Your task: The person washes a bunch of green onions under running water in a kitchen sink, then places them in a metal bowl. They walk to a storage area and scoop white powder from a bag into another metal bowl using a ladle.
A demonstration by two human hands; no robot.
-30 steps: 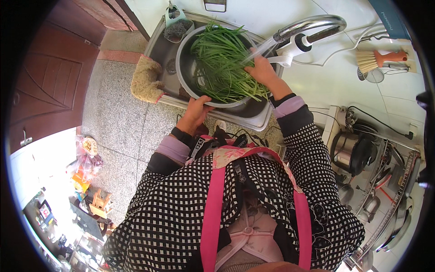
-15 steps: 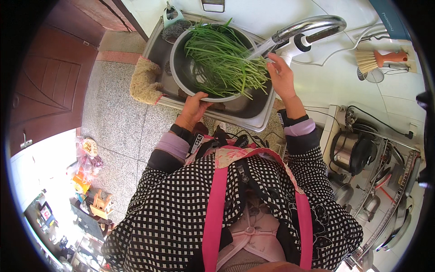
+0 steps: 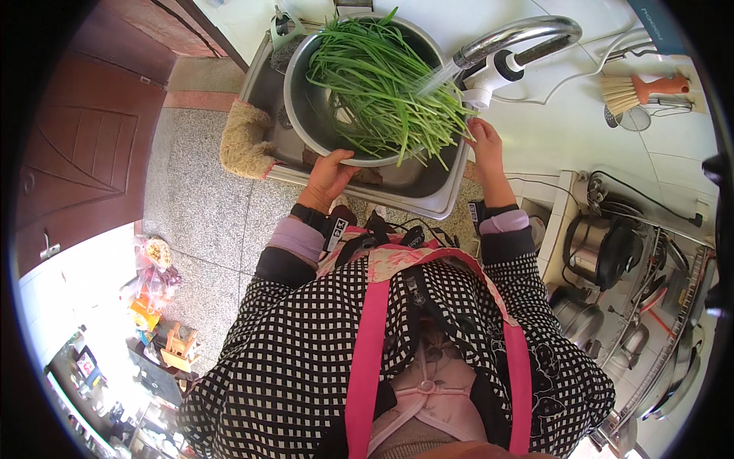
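A round metal basin (image 3: pixel 308 103) sits in the steel sink, its far side raised near the wall. Long green chives (image 3: pixel 382 84) fill it, their pale cut ends hanging over the right rim. My left hand (image 3: pixel 329 176) grips the near rim, thumb on top and fingers under it. Beside the hanging stem ends is my right hand (image 3: pixel 488 149), its fingers slightly bent and loosely apart, fingertips against the outermost stems. From the curved chrome faucet (image 3: pixel 527 38), water runs onto the chives.
The sink (image 3: pixel 436 200) has a shaggy beige cloth (image 3: pixel 246 141) over its left edge. An orange-handled brush (image 3: pixel 650 92) hangs on the right wall. A metal pot (image 3: pixel 592 249) and rack stand at right; a brown door (image 3: pixel 84 153) is at left.
The basin and chives have shifted slightly right and away from me. My right hand has moved down along the stem ends. My left hand keeps its hold on the rim.
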